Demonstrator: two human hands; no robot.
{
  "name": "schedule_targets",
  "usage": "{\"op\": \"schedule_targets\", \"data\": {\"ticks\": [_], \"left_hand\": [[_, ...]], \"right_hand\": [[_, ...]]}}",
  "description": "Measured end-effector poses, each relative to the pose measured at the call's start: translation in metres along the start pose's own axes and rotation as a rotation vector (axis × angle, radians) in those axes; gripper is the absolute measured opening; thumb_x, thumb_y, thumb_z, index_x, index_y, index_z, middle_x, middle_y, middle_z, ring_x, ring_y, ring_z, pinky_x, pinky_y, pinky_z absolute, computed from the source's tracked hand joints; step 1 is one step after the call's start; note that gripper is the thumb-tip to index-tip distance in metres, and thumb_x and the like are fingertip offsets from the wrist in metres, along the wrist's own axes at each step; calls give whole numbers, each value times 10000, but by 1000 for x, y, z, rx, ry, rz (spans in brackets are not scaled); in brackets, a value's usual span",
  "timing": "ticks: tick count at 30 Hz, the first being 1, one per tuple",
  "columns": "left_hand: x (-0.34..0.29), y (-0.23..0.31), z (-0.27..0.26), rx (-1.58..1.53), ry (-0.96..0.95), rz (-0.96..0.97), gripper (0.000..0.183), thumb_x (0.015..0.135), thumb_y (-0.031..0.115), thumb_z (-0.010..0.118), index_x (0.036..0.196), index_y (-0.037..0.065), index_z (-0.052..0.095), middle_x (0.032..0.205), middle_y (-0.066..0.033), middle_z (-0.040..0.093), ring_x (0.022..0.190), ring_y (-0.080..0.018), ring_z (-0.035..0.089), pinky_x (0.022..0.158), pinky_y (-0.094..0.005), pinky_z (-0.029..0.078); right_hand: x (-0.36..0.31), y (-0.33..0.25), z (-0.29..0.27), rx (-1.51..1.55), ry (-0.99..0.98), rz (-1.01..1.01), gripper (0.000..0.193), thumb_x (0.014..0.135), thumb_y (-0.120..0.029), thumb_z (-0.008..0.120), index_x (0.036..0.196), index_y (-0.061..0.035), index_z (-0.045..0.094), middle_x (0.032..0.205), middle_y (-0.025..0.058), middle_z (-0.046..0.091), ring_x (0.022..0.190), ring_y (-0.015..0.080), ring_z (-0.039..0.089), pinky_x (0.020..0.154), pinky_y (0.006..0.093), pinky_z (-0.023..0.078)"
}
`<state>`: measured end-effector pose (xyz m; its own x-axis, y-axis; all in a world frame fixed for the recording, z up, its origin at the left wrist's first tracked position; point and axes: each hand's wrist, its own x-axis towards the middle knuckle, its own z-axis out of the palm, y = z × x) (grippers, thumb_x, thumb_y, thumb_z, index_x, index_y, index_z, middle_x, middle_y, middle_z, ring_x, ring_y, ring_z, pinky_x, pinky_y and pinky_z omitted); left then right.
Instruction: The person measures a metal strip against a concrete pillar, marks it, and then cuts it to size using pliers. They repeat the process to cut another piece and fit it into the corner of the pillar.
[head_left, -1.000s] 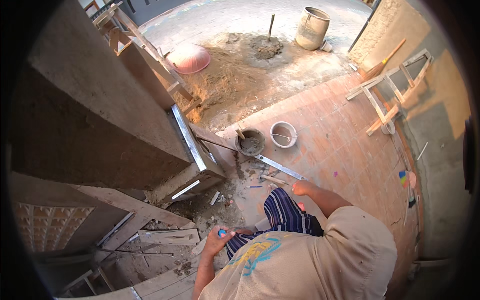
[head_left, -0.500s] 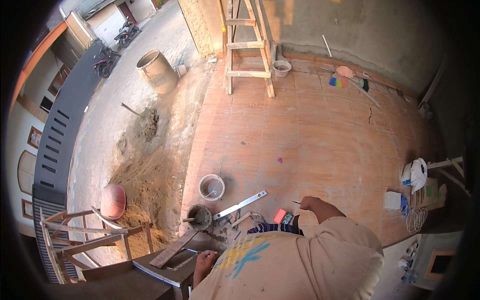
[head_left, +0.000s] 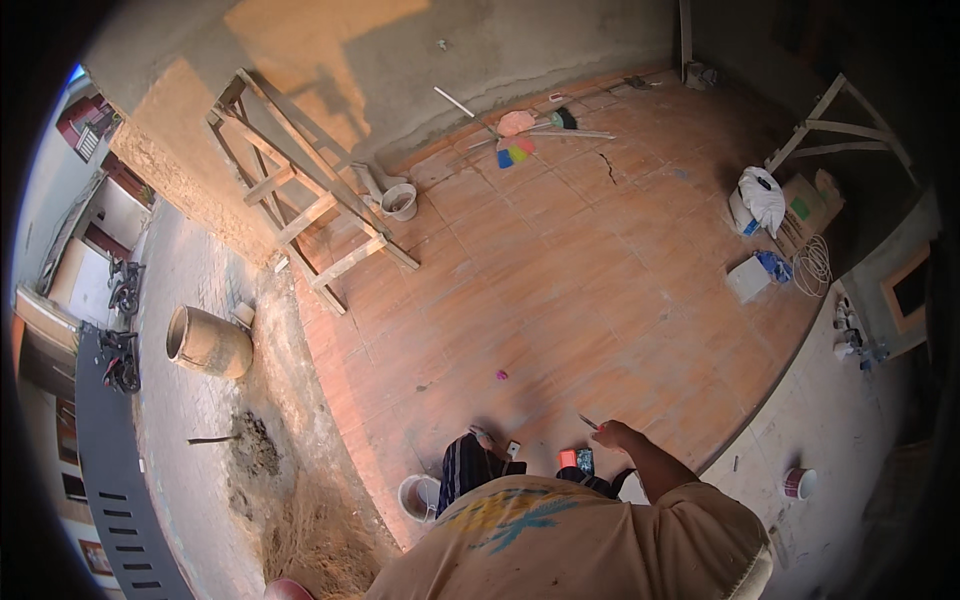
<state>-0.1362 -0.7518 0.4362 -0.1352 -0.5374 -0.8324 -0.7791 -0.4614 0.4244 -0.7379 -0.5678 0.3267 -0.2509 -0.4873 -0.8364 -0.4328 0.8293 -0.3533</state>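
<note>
matt terracotta floor tiles (head_left: 560, 270), rough wooden trestle (head_left: 300, 200), coarse plastered wall (head_left: 420, 60).

Floor: terracotta tiles (head_left: 560, 260) are catching warm sunlight.
Wall: grey render (head_left: 400, 60) is standing bare.
Furniture: a wooden trestle (head_left: 300, 190) is leaning against it.
Outside: a sand heap (head_left: 300, 520) is lying beside a barrel (head_left: 205, 342).

A thin dark pencil-like stick (head_left: 588, 421) jutted toward ten o'clock from the raised right hand (head_left: 617, 435). A small red box (head_left: 567, 458) lay just below, at seven o'clock.
</note>
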Motion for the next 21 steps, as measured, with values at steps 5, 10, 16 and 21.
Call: {"op": "schedule_targets", "data": {"ticks": [5,10,16,21], "left_hand": [[144,110,-42,184,-115,35,433,986,442,679,1009,15,752,837,-106,709,765,-237,650,699,-406,492],[268,235,-122,412,-165,97,472,1000,480,647,1048,22,753,878,-149,734,801,-294,687,738,-452,510],[453,382,-206,1258,-309,953,279,976,292,658,1154,105,763,1221,-114,739,1089,-301,706,939,-386,561],[414,640,-146,1190,-385,271,379,902,473,726,1148,193,791,1024,-77,740,887,-204,704,790,-413,559]], "right_hand": [[-15,16,-20,323,60,455,548,940,-509,650,1306,-101,646,884,147,723,665,255,693,591,425,560],[7,16,-42,10,-63,410,389,1027,-409,564,1189,-65,647,774,165,697,594,253,674,555,390,546],[38,-79,-171,754,86,596,229,986,-312,681,1029,-111,580,658,54,539,558,193,591,499,441,500],[88,-110,-194,582,295,267,229,861,-220,740,739,-70,616,717,92,630,639,246,676,600,489,578]]}}
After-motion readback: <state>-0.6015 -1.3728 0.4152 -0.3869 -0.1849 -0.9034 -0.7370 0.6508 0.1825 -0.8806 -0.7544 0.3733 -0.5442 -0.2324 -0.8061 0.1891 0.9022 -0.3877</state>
